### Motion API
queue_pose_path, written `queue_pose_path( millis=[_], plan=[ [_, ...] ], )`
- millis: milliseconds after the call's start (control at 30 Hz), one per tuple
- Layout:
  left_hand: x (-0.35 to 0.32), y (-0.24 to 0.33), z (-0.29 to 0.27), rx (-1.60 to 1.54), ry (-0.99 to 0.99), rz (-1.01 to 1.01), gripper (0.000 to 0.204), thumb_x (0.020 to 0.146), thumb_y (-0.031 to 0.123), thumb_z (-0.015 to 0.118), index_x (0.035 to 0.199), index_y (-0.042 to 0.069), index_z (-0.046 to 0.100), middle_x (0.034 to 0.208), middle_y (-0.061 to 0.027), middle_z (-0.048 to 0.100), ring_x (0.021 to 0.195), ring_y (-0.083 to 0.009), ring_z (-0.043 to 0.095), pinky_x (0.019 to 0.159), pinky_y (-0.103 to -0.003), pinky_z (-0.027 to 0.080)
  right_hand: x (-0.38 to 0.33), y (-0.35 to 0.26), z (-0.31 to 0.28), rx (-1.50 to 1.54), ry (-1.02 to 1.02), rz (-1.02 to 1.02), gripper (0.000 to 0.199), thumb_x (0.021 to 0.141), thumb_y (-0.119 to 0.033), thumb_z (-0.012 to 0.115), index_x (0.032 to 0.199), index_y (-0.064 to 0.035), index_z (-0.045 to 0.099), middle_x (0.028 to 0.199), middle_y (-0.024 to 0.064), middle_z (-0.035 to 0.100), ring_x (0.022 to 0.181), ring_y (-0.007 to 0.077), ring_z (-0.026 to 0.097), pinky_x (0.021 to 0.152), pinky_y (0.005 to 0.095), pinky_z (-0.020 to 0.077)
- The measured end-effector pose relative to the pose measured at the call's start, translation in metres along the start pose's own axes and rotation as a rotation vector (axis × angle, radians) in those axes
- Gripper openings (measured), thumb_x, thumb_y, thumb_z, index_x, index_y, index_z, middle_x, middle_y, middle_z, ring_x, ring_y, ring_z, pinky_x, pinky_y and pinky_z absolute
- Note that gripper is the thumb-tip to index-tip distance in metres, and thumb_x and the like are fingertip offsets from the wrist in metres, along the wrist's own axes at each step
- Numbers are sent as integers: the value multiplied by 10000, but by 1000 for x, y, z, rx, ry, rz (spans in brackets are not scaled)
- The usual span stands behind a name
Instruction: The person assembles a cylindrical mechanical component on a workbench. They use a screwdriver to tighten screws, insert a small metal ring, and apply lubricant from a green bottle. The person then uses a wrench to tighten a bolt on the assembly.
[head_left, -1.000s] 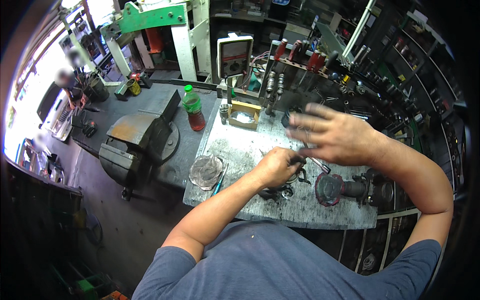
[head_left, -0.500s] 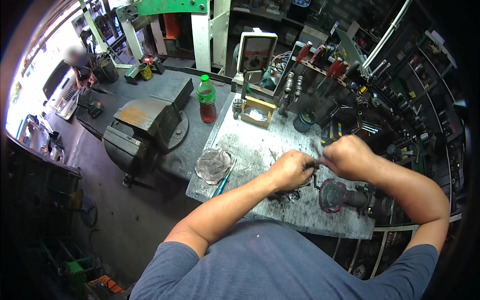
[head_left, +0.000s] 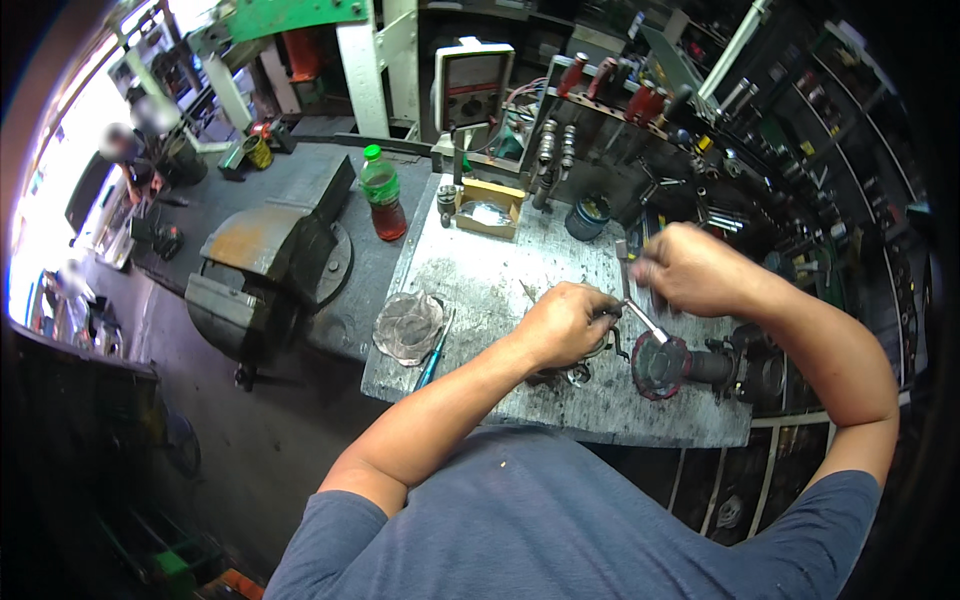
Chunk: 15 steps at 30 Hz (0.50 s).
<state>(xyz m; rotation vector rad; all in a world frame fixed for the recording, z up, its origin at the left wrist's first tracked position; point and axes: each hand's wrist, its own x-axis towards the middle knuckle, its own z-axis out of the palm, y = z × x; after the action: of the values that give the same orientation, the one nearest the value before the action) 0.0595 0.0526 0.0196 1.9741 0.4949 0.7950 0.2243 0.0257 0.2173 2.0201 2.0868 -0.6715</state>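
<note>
My left hand is low over the metal worktop, its fingers closed round a small dark part that is mostly hidden. Below that hand are dark metal pieces and a bent black rod. Up and to the right, my right hand has its fingers curled; motion blurs the fingertips, and what they hold is unclear. Between the hands a silver rod with a socket-like end slants down toward a round, red-edged dark piece. Beside its fingertips stands a narrow grey bar.
Left on the worktop lie a grimy crumpled cloth and a blue-handled screwdriver. Further back stand a yellow box, a dark tin and a rack of red-handled tools. A bottle and large vise occupy the left bench.
My right hand has lifted away from my left, and the silver rod between them now shows. My left hand stays closed near the same spot. The whole view has shifted slightly.
</note>
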Motion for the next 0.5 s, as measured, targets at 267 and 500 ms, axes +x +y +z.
queue_pose_path(
  millis=[267,500],
  plan=[
    [1,9,-3,-56,-48,-142,234,994,132,742,1168,2,829,1072,-229,816,1015,-393,801,933,-451,621,-12,0,10,-479,-31,-361,315,1022,-309,725,1001,-16,839,922,230,799,903,384,799,914,537,588],
    [5,7,-4,-42,-78,-177,225,990,135,760,1145,-13,829,1046,-226,823,1007,-369,815,926,-442,621,-8,32,1,-779,566,-961,222,1028,-266,723,1147,-100,811,1198,94,815,1307,282,702,1235,489,464]
  ],
)
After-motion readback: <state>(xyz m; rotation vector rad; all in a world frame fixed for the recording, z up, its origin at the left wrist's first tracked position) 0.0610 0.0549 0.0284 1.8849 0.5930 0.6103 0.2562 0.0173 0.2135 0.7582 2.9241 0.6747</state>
